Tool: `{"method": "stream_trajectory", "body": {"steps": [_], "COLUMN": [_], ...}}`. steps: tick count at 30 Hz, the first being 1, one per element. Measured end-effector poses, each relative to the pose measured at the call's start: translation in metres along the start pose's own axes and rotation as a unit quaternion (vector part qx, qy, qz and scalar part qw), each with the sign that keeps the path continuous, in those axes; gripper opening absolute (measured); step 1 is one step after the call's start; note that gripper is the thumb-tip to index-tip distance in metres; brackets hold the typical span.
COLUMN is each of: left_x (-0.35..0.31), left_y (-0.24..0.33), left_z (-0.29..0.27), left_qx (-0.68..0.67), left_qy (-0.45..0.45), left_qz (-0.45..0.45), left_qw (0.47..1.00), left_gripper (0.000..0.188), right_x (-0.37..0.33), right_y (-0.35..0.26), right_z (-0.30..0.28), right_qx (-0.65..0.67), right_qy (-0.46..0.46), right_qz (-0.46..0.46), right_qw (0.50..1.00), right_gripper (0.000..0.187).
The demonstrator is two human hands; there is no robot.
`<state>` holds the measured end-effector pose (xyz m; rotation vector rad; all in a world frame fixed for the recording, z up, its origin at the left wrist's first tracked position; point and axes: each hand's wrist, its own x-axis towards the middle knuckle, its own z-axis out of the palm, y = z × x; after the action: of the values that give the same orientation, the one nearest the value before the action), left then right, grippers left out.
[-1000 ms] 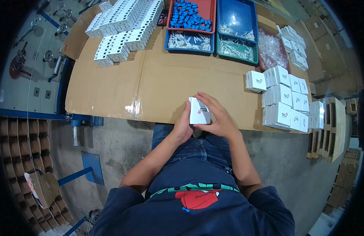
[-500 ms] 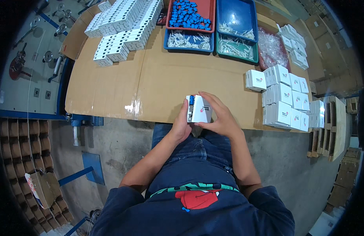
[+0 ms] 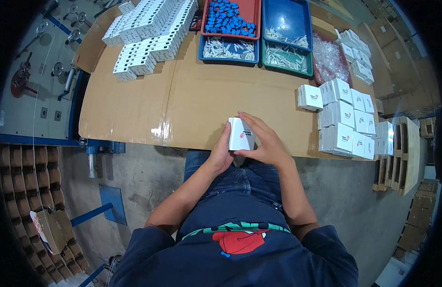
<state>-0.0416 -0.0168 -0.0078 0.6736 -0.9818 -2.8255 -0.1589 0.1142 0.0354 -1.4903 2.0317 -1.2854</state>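
A small white box (image 3: 240, 136) with a red mark and dark print on its face is held at the near edge of the cardboard-covered table. My left hand (image 3: 221, 154) grips its left side, thumb along the upper left edge. My right hand (image 3: 269, 141) wraps the right side, with fingers over the far corner and the thumb at the near edge. No blue part shows in the box now; its underside is hidden by my hands.
White boxes (image 3: 345, 115) stand stacked at the right. Boxes with dark slots (image 3: 144, 62) are piled far left. Trays hold blue parts (image 3: 230, 19) and white plastic pieces (image 3: 288, 60). Clear plastic bags (image 3: 330, 57) fill a red tray. Cardboard (image 3: 135, 110) covers the table.
Half a second ago the box's left side was open, showing a blue part and metal inside. Now a white face covers that side, and both hands still hold the box in nearly the same place.
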Motion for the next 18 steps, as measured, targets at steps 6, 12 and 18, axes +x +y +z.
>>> {"method": "stream_trajectory", "body": {"steps": [6,12,18], "left_x": [0.003,0.002,0.007], "left_y": [-0.002,-0.002,0.000], "left_z": [-0.005,-0.005,-0.016], "left_qx": [0.026,0.032,0.151], "left_qy": [-0.007,-0.007,0.021], "left_qz": [0.000,0.032,0.087], "left_qw": [1.000,0.999,0.985], "left_gripper": [0.063,0.062,0.045], "right_x": [0.000,0.001,0.001], "right_y": [0.002,0.003,0.001], "right_z": [0.000,0.001,0.005], "right_qx": [-0.007,-0.004,-0.079], "right_qy": [-0.018,-0.014,0.016], "right_qz": [0.011,0.006,0.002], "right_qw": [1.000,1.000,0.997], "right_gripper": [0.097,0.098,0.101]}}
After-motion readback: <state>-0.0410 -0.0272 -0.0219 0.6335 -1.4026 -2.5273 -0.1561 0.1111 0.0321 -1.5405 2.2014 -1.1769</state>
